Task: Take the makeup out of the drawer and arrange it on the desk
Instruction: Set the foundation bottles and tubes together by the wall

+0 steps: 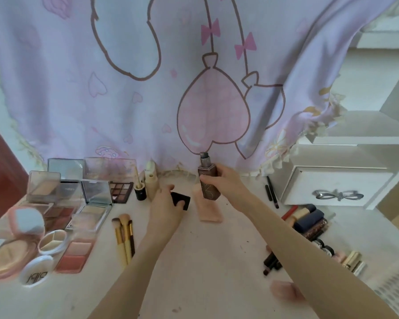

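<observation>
My right hand (224, 181) grips a brown square foundation bottle (209, 185) with its pump bare, held upright above the desk (194, 261) near the back. A black square cap (181, 200) sits in the fingers of my left hand (165, 207), just left of the bottle. A peach tube (209, 210) lies flat under the bottle. Open palettes and compacts (62, 203) fill the left of the desk, with several brushes (124, 238) beside them. Lipsticks and pencils (309, 222) lie at the right.
A white drawer box with a bow handle (332, 187) stands at the back right under white shelves. A lilac cartoon cloth (171, 77) hangs behind the desk. Two cream tubes and a black pot (148, 183) stand at the back. A pink object (283, 291) lies near the front.
</observation>
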A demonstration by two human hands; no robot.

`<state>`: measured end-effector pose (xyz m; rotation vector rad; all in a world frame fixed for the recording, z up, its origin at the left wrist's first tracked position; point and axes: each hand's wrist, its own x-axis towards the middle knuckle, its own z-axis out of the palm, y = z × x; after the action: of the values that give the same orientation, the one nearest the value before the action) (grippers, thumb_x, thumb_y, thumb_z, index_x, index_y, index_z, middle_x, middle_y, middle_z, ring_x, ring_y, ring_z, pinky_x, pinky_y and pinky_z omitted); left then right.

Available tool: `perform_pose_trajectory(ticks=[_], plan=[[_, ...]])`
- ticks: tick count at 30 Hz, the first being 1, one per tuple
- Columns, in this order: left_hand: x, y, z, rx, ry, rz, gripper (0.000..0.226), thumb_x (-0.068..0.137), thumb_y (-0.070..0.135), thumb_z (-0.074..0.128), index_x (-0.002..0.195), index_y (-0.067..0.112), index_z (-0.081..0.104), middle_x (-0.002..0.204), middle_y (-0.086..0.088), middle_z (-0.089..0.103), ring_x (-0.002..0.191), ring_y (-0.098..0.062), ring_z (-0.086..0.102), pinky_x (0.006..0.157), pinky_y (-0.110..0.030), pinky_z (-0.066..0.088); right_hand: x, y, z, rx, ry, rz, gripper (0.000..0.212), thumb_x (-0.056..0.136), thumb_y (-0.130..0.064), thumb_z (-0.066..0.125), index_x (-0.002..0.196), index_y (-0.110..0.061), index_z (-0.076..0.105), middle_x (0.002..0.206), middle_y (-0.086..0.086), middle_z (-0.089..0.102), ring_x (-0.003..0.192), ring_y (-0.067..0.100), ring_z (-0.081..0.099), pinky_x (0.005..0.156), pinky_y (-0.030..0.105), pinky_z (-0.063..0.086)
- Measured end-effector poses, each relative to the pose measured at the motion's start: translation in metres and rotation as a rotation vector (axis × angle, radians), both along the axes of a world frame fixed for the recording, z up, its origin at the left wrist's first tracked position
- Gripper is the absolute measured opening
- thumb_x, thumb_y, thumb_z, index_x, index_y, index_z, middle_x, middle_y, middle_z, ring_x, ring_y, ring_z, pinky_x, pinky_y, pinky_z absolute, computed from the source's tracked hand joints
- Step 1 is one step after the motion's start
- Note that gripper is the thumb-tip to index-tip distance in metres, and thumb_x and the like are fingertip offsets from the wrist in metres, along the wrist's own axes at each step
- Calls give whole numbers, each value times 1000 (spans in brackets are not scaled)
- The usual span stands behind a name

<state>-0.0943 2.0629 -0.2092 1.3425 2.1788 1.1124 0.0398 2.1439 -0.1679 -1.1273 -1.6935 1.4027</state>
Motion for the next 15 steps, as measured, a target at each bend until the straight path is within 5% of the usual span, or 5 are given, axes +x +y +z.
perform_pose_trajectory(ticks=[3, 8, 11, 15], plan=[[1, -1, -5, 40, 60, 6, 48, 88, 13, 58, 133, 9, 42, 130, -11, 50, 115, -25, 51, 89, -30, 39, -19, 14, -1, 83, 12, 8, 19, 81, -12, 69, 91, -26, 63, 84, -11, 63, 78, 4, 57, 71, 17, 46], [-4, -3, -7, 55, 149, 3, 42, 90, 16, 54, 131, 14, 45, 129, -2, 49, 114, -18, 48, 81, -18, 32, -54, 30, -10, 195, -33, 64, 24, 78, -12, 72, 100, -21, 67, 91, -6, 68, 86, 7, 61, 79, 17, 47], [-7, -5, -9, 34, 164, -12, 41, 91, 16, 54, 131, 15, 45, 128, -1, 50, 113, -16, 48, 78, -14, 28, -72, 37, -19, 218, -15, 62, 18, 78, -10, 71, 91, -21, 65, 82, -9, 66, 75, 2, 59, 65, 7, 45], [-11, -7, -11, 30, 149, -13, 42, 91, 17, 54, 132, 18, 45, 127, 0, 50, 112, -14, 49, 80, -11, 27, -85, 48, -32, 216, -58, 59, 16, 79, -14, 70, 92, -22, 64, 84, -5, 65, 80, 13, 60, 78, 33, 51]])
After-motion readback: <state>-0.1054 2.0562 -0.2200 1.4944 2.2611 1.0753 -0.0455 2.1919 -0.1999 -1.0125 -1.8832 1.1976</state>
